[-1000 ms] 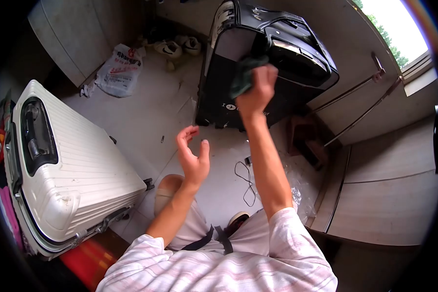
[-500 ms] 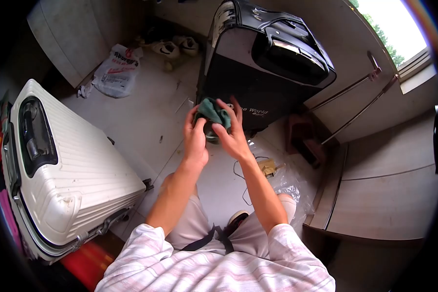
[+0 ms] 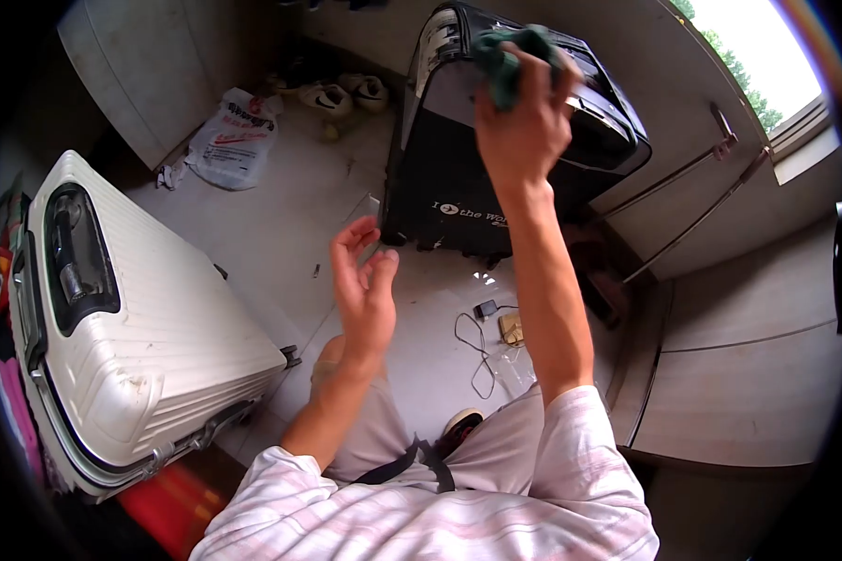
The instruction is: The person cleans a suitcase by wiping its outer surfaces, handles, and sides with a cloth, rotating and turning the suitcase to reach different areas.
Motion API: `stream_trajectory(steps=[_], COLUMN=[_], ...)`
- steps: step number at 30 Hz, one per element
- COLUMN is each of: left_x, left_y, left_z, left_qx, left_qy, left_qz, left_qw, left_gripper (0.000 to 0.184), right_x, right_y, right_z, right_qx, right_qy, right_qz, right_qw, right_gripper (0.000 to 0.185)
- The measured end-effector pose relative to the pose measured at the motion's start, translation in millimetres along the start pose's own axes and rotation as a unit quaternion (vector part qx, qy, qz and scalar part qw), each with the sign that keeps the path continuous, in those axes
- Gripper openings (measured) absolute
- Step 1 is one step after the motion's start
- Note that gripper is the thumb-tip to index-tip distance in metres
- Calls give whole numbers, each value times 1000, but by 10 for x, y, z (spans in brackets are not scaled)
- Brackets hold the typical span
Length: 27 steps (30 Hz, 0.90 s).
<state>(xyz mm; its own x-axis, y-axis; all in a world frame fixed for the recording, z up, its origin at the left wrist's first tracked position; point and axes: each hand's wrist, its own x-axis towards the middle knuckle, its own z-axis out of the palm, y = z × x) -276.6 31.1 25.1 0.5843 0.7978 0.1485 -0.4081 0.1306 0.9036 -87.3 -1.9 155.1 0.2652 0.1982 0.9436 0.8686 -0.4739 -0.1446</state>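
Note:
A crumpled dark green cloth [image 3: 510, 64] is gripped in my right hand [image 3: 526, 131], raised in front of the top of a black and grey suitcase [image 3: 440, 154]. Whether the cloth touches the suitcase I cannot tell. The suitcase stands upright, with white lettering low on its front. My left hand [image 3: 363, 285] is empty, fingers apart and curved, in the air near the suitcase's lower left corner. The right hand and cloth hide part of the suitcase's top and handle.
A white ribbed suitcase [image 3: 159, 318] stands at the left. A plastic bag [image 3: 237, 140] and shoes [image 3: 346, 93] lie at the back. On the floor by my feet are a black charger with a cable [image 3: 486, 309] and a small tan object [image 3: 512, 328]. Dustpan-like handles [image 3: 692, 229] lean at right.
My right hand has moved up and to the right with the cloth, towards the suitcase top. My left hand has let go of the cloth and dropped lower left.

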Motion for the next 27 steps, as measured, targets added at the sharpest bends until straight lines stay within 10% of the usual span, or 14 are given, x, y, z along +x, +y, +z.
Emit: stream_trajectory(steps=[7,14,19,23,27], left_x=[-80,-90,-142,-149,-139], left_y=[182,117,-90,-159,-289], left_z=[-35,-189,-179,-245,-388], left_qx=[-2,13,-10,-20,-7], left_qy=[26,74,48,56,90], left_qz=[75,87,75,56,52], left_qw=[997,993,996,997,995], left_gripper=[39,36,37,37,35], right_x=[-2105,-369,-247,-1887,-1257], right_y=[238,-199,-80,202,-71], right_z=[406,60,619,767,153], right_qx=[-56,62,-100,-73,39], right_qy=[-390,-47,-169,-510,-363], right_qz=[160,13,-144,-135,-63], right_qw=[905,997,970,846,929], right_gripper=[51,46,27,24,39])
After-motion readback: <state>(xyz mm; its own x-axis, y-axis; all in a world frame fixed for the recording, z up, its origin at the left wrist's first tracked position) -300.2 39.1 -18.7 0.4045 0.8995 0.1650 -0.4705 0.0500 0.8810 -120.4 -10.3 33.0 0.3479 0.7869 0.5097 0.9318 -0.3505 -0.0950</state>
